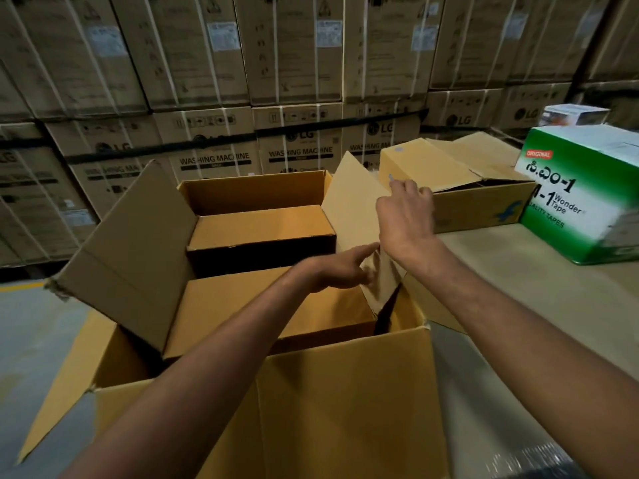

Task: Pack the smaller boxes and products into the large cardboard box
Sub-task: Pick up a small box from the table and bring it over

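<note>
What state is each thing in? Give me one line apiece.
Large box: open, flaps up.
Right flap: upright.
Left hand: forefinger straight, pressing the right flap.
Right hand: curled round the right flap's edge.
Near inner box: closed, inside the large box.
Far inner box: closed, inside too.
Flat box: flaps loosely ajar.
Tape carton: closed.

Outstretched forward: left hand (333,271), right hand (405,219).
</note>
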Tool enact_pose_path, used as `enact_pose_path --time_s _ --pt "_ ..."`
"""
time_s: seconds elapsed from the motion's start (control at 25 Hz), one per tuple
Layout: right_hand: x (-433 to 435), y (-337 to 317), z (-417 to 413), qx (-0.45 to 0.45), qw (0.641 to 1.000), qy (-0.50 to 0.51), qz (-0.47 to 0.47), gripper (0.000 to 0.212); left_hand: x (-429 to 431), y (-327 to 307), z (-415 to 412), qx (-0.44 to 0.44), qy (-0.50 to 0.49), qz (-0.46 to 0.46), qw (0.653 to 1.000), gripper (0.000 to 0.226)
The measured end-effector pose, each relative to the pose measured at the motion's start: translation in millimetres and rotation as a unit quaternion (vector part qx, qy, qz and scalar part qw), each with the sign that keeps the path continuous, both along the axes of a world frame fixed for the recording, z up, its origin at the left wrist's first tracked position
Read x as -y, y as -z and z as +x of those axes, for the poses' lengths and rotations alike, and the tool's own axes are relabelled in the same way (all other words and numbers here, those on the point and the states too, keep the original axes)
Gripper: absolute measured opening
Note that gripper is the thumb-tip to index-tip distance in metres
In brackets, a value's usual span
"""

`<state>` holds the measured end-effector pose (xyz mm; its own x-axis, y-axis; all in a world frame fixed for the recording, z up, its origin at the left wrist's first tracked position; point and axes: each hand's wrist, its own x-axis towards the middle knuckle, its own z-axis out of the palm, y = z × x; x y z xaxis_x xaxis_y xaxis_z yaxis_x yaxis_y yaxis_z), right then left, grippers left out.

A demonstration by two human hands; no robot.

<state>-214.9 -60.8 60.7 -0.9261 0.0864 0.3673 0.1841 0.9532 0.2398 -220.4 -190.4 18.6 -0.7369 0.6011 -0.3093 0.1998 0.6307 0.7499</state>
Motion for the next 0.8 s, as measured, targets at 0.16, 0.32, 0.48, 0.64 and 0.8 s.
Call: enact_pose_path --time_s 0.16,0.32,0.48,0.64,0.8 --pt "34 29 -15 0.024 0.986 -0.153 0.066 0.033 44 12 -24 -0.076 -0.062 -0.124 0.987 0.056" --pt "62 73 -45 0.218 0.946 -0.223 -0.087 0.038 99 38 -44 -0.079 -0.134 -0.23 0.961 0.042" --pt "78 103 -63 0.314 0.912 -0.184 -0.19 0.045 129 51 -49 -0.12 -0.161 -0.272 0.941 0.042" --pt "77 92 -64 0.262 0.923 -0.187 -0.21 0.039 143 34 -46 -0.206 -0.158 -0.26 0.93 0.041" --pt "72 54 -45 0.173 0.94 -0.21 -0.205 0.033 149 6 -28 -0.251 -0.142 -0.262 0.921 0.037"
